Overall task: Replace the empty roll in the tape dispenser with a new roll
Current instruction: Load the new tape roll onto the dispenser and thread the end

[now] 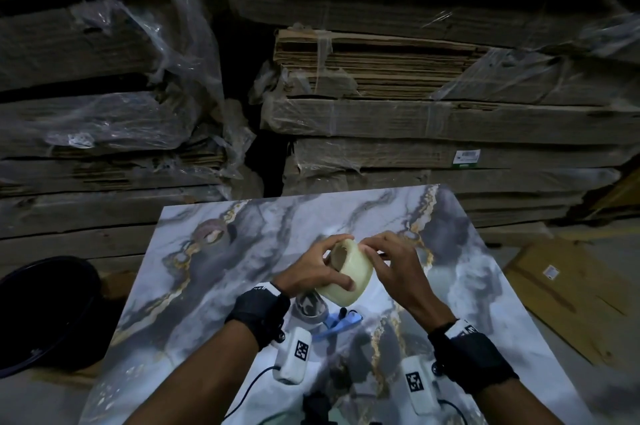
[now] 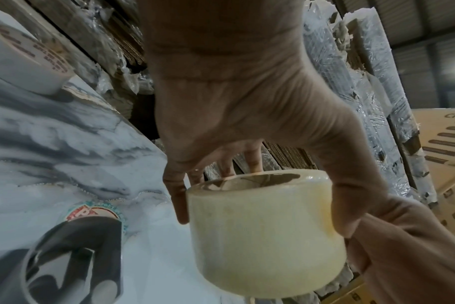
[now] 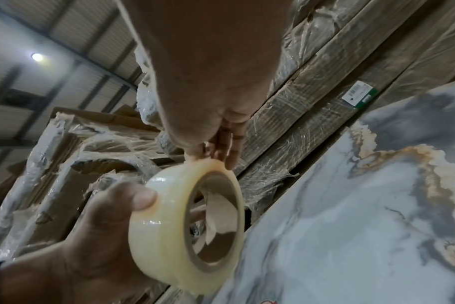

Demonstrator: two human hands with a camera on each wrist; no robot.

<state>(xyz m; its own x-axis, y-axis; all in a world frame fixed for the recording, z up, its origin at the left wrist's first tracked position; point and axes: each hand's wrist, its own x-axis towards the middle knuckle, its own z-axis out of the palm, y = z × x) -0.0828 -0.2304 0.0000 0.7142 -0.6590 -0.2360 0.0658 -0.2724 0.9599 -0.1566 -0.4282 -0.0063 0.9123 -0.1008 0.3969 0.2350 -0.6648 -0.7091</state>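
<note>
A cream-coloured tape roll (image 1: pixel 349 277) with a brown cardboard core is held in the air over the marbled table (image 1: pixel 467 286). My left hand (image 1: pixel 332 263) grips it, thumb on the outer face and fingers over the far rim. My right hand (image 1: pixel 369 251) pinches at the roll's top edge with its fingertips (image 3: pixel 221 152). The left wrist view shows the roll (image 2: pixel 265 236) under the palm. In the right wrist view the roll (image 3: pixel 169 216) shows its open core. The tape dispenser (image 1: pixel 310 307), with a blue handle (image 1: pixel 341 320), lies on the table just below my hands.
A second, thin roll (image 1: pixel 209 232) lies on the table's far left part. Plastic-wrapped stacks of flattened cardboard (image 1: pixel 381 78) rise right behind the table. A black round tub (image 1: pixel 45 314) stands to the left, and a cardboard sheet (image 1: pixel 571 293) lies on the floor at right.
</note>
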